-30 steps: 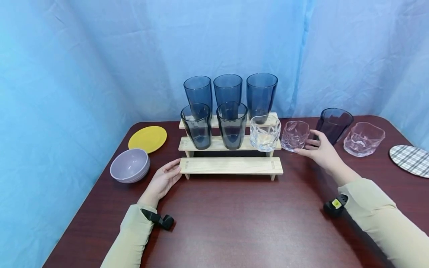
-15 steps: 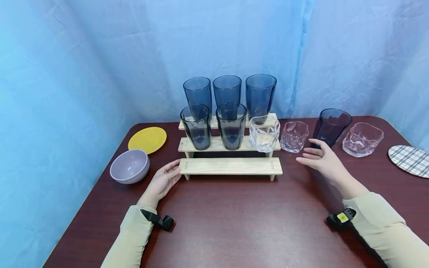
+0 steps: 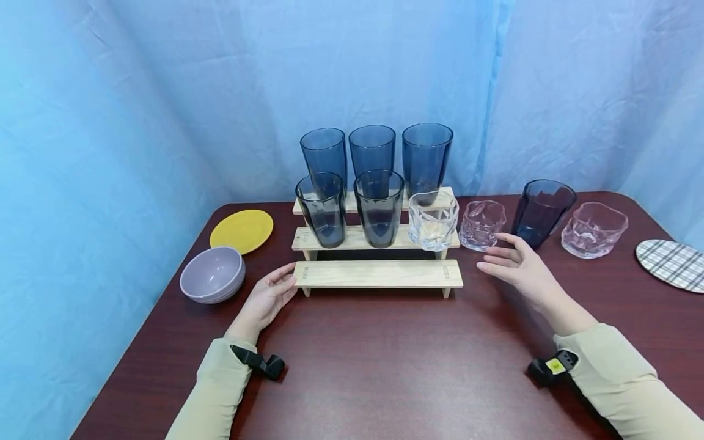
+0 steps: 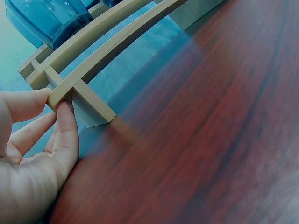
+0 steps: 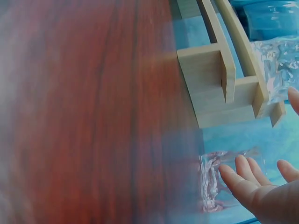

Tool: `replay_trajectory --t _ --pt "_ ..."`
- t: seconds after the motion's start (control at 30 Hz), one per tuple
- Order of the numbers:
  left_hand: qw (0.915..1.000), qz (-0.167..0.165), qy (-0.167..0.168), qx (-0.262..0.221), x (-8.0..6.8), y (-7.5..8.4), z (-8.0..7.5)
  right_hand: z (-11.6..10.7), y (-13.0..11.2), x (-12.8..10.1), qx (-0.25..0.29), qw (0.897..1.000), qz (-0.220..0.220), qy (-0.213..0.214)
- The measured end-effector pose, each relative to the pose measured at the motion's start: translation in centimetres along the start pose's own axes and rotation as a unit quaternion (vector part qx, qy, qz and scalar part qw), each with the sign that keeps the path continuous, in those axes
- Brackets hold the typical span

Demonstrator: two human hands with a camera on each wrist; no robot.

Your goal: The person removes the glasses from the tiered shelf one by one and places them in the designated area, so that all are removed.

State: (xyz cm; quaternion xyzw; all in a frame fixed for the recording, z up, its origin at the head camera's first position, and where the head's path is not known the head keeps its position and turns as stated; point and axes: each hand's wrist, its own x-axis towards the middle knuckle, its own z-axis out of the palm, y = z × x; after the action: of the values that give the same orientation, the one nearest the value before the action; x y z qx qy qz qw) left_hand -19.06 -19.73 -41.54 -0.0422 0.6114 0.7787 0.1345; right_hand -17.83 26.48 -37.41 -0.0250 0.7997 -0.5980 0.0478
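— Fingers (image 3: pixel 497 261) of the right hand (image 3: pixel 519 269): spread and nearly straight, gripping nothing, held just in front of the small clear glass (image 3: pixel 482 225) on the table (image 3: pixel 396 366). Not touching it, going by the head view.

— Same in the wrist view: fingertips (image 5: pixel 240 172) stretched toward the clear glass (image 5: pixel 219 179), palm open. And the left hand (image 3: pixel 266 299)?

— Resting at the left end of the wooden step rack (image 3: pixel 378 273). Thumb and fingers (image 4: pixel 65 126) laid loosely against the end of the lowest step (image 4: pixel 63 91), slightly curled, pressing rather than clamping.

— On the rack?

— Three tall blue tumblers (image 3: pixel 372 153) along the top step. Two shorter smoky tumblers (image 3: pixel 379 208) on the middle step, plus a faceted clear glass (image 3: pixel 433 220) at its right end. Lowest step bare.

— Right of the rack?

— Standing on the table in a row: small clear glass just beside the rack, then a dark blue tumbler (image 3: pixel 541 211), then another clear glass (image 3: pixel 594 229). Plaid mat (image 3: pixel 671 264) near the right edge.

— Left side?

— Yellow plate (image 3: pixel 242 230) toward the back, lilac bowl (image 3: pixel 213 273) nearer, close to the left hand but apart from it.
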Motion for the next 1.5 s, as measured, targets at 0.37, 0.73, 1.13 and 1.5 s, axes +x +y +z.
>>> replay_trajectory --t 0.37,0.73,1.13,1.5 --pt "1.0000 -0.003 0.000 0.000 -0.1 0.1 0.0 0.8 0.4 0.1 0.104 0.990 -0.085 0.033" --pt "1.0000 -0.004 0.003 -0.004 -0.1 0.1 0.1 2.5 -2.0 0.5 0.078 0.991 -0.090 0.054" --pt "1.0000 0.000 0.005 -0.005 -0.1 0.1 0.0 3.0 -3.8 2.0 0.023 0.994 -0.082 0.065" --pt "1.0000 -0.005 0.002 -0.002 -0.1 0.1 0.0 3.6 -5.2 3.3 0.003 0.996 -0.079 0.037"
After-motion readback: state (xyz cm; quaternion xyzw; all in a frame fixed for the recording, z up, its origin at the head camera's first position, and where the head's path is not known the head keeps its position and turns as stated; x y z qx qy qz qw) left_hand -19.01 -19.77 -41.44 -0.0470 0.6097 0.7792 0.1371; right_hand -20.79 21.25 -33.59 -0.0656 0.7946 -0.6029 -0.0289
